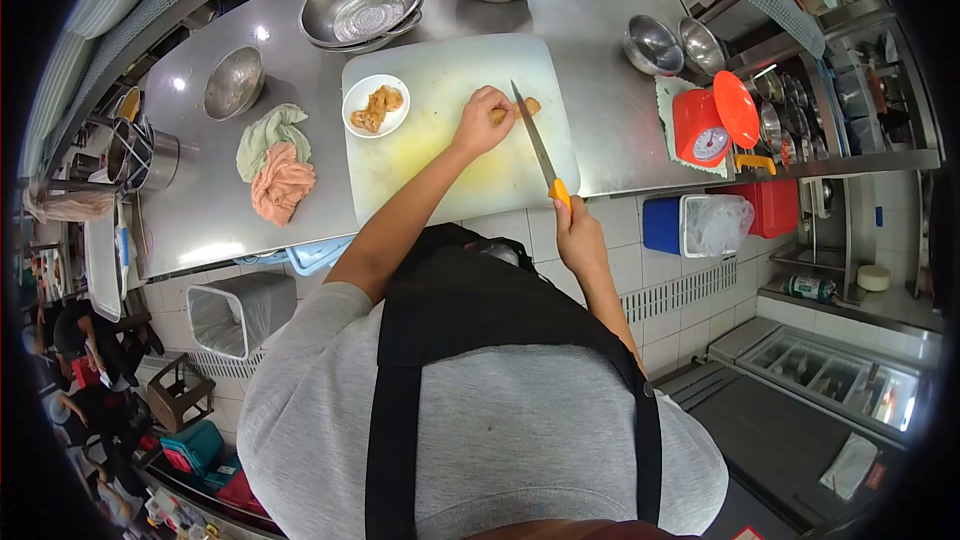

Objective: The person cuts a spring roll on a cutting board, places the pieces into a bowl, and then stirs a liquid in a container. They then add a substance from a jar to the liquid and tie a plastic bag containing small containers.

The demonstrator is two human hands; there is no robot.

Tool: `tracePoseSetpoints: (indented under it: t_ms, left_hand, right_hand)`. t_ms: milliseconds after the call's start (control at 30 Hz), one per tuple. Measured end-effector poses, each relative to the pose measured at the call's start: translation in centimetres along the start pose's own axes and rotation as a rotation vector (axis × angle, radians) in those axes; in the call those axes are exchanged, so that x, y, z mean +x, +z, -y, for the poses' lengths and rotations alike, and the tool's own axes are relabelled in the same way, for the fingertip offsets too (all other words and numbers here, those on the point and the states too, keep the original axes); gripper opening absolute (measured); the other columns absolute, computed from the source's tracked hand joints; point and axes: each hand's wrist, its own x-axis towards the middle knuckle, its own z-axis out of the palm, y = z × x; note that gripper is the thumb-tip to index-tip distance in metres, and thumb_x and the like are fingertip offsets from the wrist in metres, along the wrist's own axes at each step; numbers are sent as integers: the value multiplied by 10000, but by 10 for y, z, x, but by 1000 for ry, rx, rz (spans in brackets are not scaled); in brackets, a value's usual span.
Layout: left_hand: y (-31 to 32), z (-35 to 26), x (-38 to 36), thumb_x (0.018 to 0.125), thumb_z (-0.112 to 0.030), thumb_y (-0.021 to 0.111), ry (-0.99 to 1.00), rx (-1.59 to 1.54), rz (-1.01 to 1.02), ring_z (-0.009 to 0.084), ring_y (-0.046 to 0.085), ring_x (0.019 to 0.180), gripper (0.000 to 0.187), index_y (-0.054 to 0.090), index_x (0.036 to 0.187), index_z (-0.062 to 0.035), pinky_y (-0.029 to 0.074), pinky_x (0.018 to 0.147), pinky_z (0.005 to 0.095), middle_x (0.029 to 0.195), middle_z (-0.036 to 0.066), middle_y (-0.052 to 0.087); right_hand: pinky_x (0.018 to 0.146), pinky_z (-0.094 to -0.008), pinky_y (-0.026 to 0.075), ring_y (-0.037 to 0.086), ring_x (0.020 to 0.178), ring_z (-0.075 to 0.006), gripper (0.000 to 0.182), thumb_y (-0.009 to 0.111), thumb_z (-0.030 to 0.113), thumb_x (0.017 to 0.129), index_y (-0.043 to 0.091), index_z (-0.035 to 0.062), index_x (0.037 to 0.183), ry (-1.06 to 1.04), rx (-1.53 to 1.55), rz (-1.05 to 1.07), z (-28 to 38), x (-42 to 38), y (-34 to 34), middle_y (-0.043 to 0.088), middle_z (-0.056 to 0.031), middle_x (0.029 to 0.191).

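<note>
There are two hands: one left hand [484, 123] and one right hand [580, 238]. There is one knife [537, 142], one cutting board [450, 175], one white dish [400, 121] and one red scale [696, 124]. The worktop [610, 130] has two cloths [280, 180], three shiny bowls [234, 83] and two piles of bowls with holes [365, 0]. The bits of brown food [529, 107] are too bunched to count.

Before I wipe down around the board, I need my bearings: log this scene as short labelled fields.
left hand: fingers on brown food
right hand: grips yellow-handled knife, blade at the food
surface: white cutting board
on board's left: white bowl, brown pieces inside
beyond: green cloth, pink cloth
right of board: red scale
</note>
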Motion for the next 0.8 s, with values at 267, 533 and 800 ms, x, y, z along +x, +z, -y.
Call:
tracePoseSetpoints:
  t_ms: [267, 533, 800]
  left_hand:
    - [0, 4, 2, 704, -36, 633, 50, 78, 9, 254, 577, 753, 90, 551, 735, -13, 478, 678, 327, 788, 104, 573]
    - [2, 3, 0, 672, -41, 642, 73, 69, 23, 305, 557, 793, 100, 547, 698, -27, 461, 723, 367, 750, 107, 566]
    - [-3, 1, -7, 703, -60, 636, 2, 17, -64, 301, 558, 757, 93, 558, 727, -18, 466, 696, 370, 781, 125, 560]
  right_hand:
    - [658, -536, 456, 586, 753, -487, 374, 429, 377, 952, 513, 15, 993, -25, -29, 47, -4, 7, 6, 614, -284, 762]
    - [743, -512, 456, 572, 867, -489, 448, 402, 421, 952, 513, -9, 1008, -31, -10, 36, 21, 76, 48, 607, -312, 854]
    - [695, -537, 460, 581, 784, -492, 392, 417, 387, 951, 513, 8, 989, -2, -47, 54, 6, 9, 4, 612, -291, 785]
